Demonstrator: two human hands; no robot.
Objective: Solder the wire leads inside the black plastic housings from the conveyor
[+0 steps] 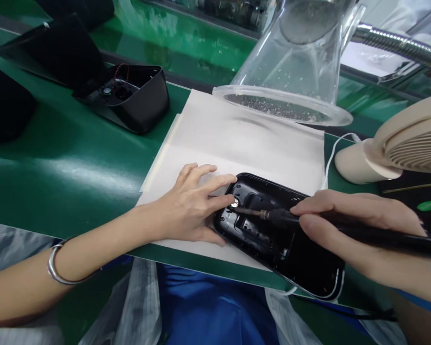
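Observation:
A black plastic housing [290,249] lies open side up on a white sheet [244,148] at the near edge of the green bench. My left hand [192,206] rests flat beside its left end, fingers spread, the index fingertip pressing near a small silver part [234,203] inside the housing. My right hand [348,230] grips a black soldering iron [362,234] like a pen. Its dark tip [246,211] reaches left and touches the silver part.
A clear plastic fume hood [290,72] on a metal gooseneck [398,45] hangs over the sheet's far side. A beige fan [398,143] and a black panel with green and red lights [429,211] stand at right. Another black housing [136,96] lies at far left.

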